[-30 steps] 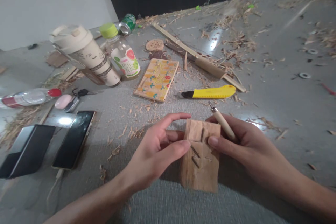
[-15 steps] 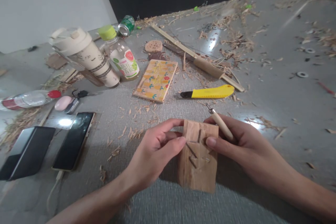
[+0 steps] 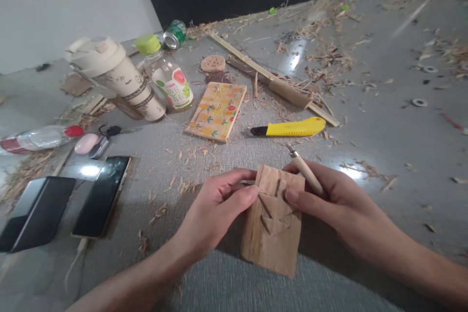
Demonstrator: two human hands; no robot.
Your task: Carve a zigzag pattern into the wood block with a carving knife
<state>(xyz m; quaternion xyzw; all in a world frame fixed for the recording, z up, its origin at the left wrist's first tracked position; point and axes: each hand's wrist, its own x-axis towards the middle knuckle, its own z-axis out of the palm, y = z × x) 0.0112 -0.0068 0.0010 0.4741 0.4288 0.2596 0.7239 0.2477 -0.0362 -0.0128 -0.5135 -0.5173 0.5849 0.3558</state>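
A small wooden block (image 3: 274,246) with carved grooves is tilted toward me above the table. My left hand (image 3: 223,212) grips its left edge, thumb on the carved face and fingers partly hidden behind. On the other side, my right hand (image 3: 332,200) pinches the block's right edge with its thumb on the front. Tucked in that same hand is a carving gouge (image 3: 306,173) with a pale wooden handle, its metal tip pointing up and away. Just beyond the hands lies a yellow utility knife (image 3: 294,127).
A painted wooden board (image 3: 217,109) lies behind the block, near a bamboo strip (image 3: 237,53). At left stand a tumbler (image 3: 127,80) and a drink bottle (image 3: 173,80); a phone (image 3: 102,197) and black case (image 3: 36,212) lie closer. Wood shavings (image 3: 329,51) and metal washers (image 3: 419,102) are scattered about.
The block has tilted so that its lower end swings slightly left and more of its carved face shows. Both hands keep their hold, and the gouge stays in the right hand.
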